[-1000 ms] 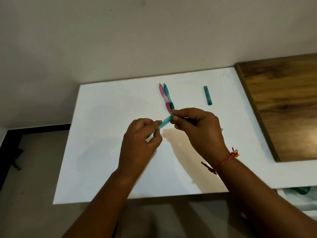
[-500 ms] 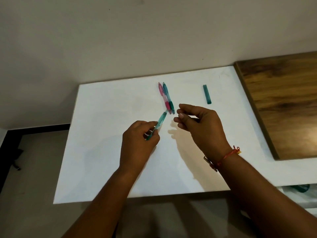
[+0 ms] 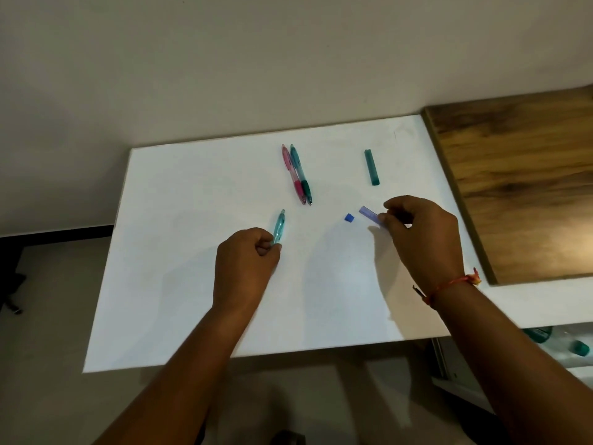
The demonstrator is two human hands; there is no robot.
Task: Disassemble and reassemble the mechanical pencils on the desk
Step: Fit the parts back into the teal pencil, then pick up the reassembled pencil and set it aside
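My left hand (image 3: pixel 245 264) is closed around the lower end of a translucent teal mechanical pencil barrel (image 3: pixel 278 227), which points up and away over the white desk (image 3: pixel 192 284). My right hand (image 3: pixel 423 239) pinches a small blue-violet rectangular case (image 3: pixel 370 214) by one end, just above the desk. A tiny blue cap (image 3: pixel 349 217) lies on the desk just left of that case. A pink pencil (image 3: pixel 292 173) and a teal pencil (image 3: pixel 301 173) lie side by side further back. A teal rectangular case (image 3: pixel 371 167) lies at the back right.
A wooden board (image 3: pixel 519 181) adjoins the desk's right edge. The wall rises right behind the desk. Below the desk's right side, a shelf holds teal items (image 3: pixel 580 347). Floor shows to the left and in front.
My hands have pulled apart. The left hand moved left and down with the teal barrel. The right hand moved right and now holds a blue-violet case; a small blue cap is visible on the desk.
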